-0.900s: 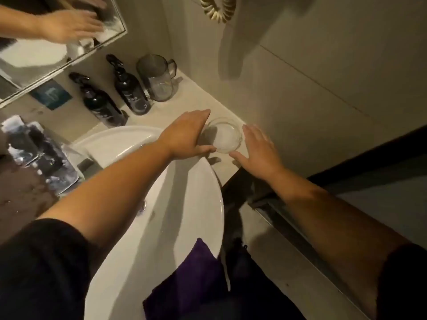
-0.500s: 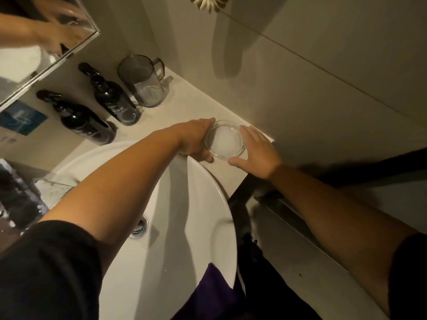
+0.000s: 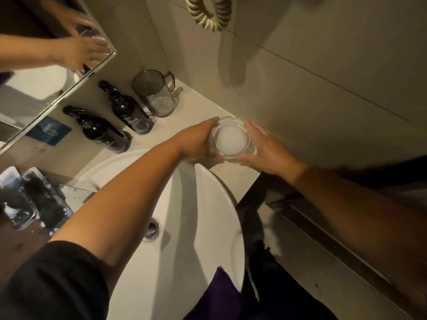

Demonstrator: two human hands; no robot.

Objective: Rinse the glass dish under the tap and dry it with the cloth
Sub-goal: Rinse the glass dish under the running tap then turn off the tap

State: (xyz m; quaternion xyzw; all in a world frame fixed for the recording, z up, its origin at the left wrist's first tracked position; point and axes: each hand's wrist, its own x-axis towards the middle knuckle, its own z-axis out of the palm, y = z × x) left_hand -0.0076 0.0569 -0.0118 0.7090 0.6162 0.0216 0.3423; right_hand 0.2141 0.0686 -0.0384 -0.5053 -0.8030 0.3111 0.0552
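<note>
A round clear glass dish [image 3: 231, 139] sits at the counter's right end, close to the wall. My left hand [image 3: 196, 144] grips its left side, fingers curled round the rim and thumb below. My right hand [image 3: 265, 147] cups the right side, fingers along the rim and thumb under the near edge. A purple cloth [image 3: 219, 294] hangs over the near rim of the white basin [image 3: 208, 218]. The tap is hidden behind my left arm.
Two dark pump bottles [image 3: 129, 112] [image 3: 99, 132] and a smoky plastic mug [image 3: 157, 95] stand on the counter by the back wall. A mirror [image 3: 46, 72] hangs at upper left. The basin drain [image 3: 151, 229] shows. The counter edge drops off just right of the dish.
Both hands have closed in on the dish from either side and now hold it. One second ago the right hand lay flat on the counter beside it.
</note>
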